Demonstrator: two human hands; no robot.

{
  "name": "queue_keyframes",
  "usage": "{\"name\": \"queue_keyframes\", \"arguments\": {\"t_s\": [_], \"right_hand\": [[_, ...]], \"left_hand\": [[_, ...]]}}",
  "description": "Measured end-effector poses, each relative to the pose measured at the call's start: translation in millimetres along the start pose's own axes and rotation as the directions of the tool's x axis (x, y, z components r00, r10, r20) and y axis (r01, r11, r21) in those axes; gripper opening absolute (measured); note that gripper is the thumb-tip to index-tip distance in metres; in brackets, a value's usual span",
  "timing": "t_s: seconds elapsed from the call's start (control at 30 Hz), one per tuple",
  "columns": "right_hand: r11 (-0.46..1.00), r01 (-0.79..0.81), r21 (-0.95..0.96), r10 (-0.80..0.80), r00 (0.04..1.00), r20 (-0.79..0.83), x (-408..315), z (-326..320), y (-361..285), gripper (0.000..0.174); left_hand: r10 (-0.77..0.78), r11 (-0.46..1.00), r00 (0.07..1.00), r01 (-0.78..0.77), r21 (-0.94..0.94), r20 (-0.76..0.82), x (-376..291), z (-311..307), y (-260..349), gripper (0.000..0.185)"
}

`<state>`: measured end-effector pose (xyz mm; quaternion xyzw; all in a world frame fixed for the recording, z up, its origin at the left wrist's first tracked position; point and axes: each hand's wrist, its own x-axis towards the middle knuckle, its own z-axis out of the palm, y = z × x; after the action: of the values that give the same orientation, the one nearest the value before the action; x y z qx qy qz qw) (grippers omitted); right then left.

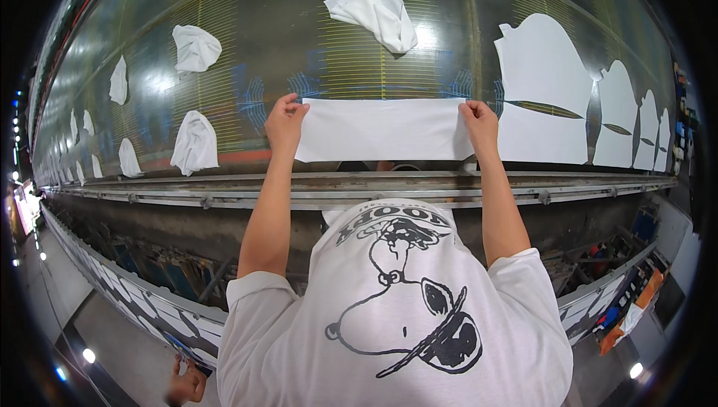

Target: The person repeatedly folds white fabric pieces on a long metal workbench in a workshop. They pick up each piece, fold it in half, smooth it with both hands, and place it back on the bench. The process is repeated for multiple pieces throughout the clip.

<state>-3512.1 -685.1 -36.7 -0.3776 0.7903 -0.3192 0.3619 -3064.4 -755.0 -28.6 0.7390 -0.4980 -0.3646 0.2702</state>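
Observation:
A white fabric panel (384, 129) is stretched between my two hands at the near edge of a long dark printing table (269, 31). My left hand (286, 118) pinches its upper left corner between thumb and fingers. At the upper right corner, my right hand (480, 118) pinches the cloth the same way. The panel's top edge runs nearly straight along blue marks, and its lower edge reaches the table's near side. Farther up the table lies a crumpled white fabric piece (378, 17), over yellow ruled lines.
Flat white cut panels (544, 64) lie in a row to the right. More crumpled white pieces (195, 140) dot the table leftward. A metal rail (387, 196) runs along the near edge. Behind me stands another table (162, 317) with white pieces, and a person (188, 382) beside it.

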Motion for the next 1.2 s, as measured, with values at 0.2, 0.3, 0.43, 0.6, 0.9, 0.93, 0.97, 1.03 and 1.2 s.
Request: {"name": "queue_keyframes", "arguments": {"t_s": [0.2, 0.3, 0.43, 0.6, 0.9, 0.93, 0.97, 1.03, 1.2], "right_hand": [[0.995, -0.084, 0.059, 0.084, 0.996, 0.012, -5, 0, 0, 0.029], [0.987, -0.047, 0.152, 0.049, 0.999, -0.005, -8, 1, 2, 0.028], [0.979, -0.076, 0.192, 0.072, 0.997, 0.03, -6, 3, 7, 0.026], [0.989, -0.036, 0.142, 0.039, 0.999, -0.012, -4, 4, 10, 0.026], [1.0, 0.012, -0.014, -0.013, 0.997, -0.073, -6, 1, 0, 0.024], [1.0, 0.01, -0.027, -0.011, 0.998, -0.063, -5, 0, -2, 0.024], [0.999, 0.009, -0.04, -0.011, 0.999, -0.051, -4, -1, -4, 0.024], [0.998, 0.009, -0.057, -0.011, 0.999, -0.038, -3, -1, -7, 0.025], [0.997, -0.07, 0.019, 0.07, 0.997, -0.013, -8, -10, -6, 0.027]], "left_hand": [[0.108, 0.943, 0.994, -0.093, 0.319, -0.032, -5, 5, 3, 0.05], [0.656, 0.589, 0.734, -0.642, 0.491, 0.173, -35, 30, 12, 0.054], [0.649, 0.415, 0.35, -0.907, 0.072, 0.675, -88, 71, 29, 0.073], [0.543, 0.382, 0.464, -0.879, 0.287, 0.7, -62, 98, 46, 0.083], [0.558, 0.309, 0.282, -0.943, 0.12, 0.781, -80, 125, 61, 0.09], [0.568, 0.305, 0.266, -0.947, 0.1, 0.779, -81, 133, 65, 0.09], [0.574, 0.3, 0.251, -0.95, 0.085, 0.779, -81, 143, 70, 0.09], [0.612, 0.27, 0.222, -0.961, 0.063, 0.759, -80, 165, 83, 0.09], [0.632, 0.187, 0.173, -0.98, 0.069, 0.756, -67, 220, 115, 0.091]]}}
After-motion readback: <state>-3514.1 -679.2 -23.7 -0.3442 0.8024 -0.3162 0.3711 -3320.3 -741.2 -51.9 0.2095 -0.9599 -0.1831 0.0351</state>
